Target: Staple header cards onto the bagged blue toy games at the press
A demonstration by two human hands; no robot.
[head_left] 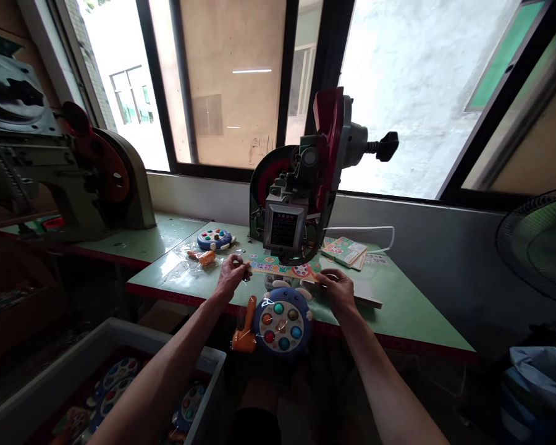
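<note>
A long printed header card (pixel 273 267) is stretched between both hands, under the head of a stapling machine (pixel 301 179). My left hand (pixel 231 276) pinches its left end, and the fingers of my right hand (pixel 338 289) close on its right end. Directly below the card, in front of the table edge, hangs a round blue toy (pixel 283 322) with coloured buttons. Beside it is an orange toy hammer (pixel 245 327); shiny clear plastic shows over both. Whether the card is joined to the plastic cannot be made out.
Another blue toy (pixel 214 239) and an orange hammer (pixel 204 258) lie on the green table (pixel 167 281), left. Printed cards (pixel 345 250) are stacked right. A grey crate (pixel 215 371) holds more toys. A second machine (pixel 115 173) and a fan (pixel 542 241) flank the table.
</note>
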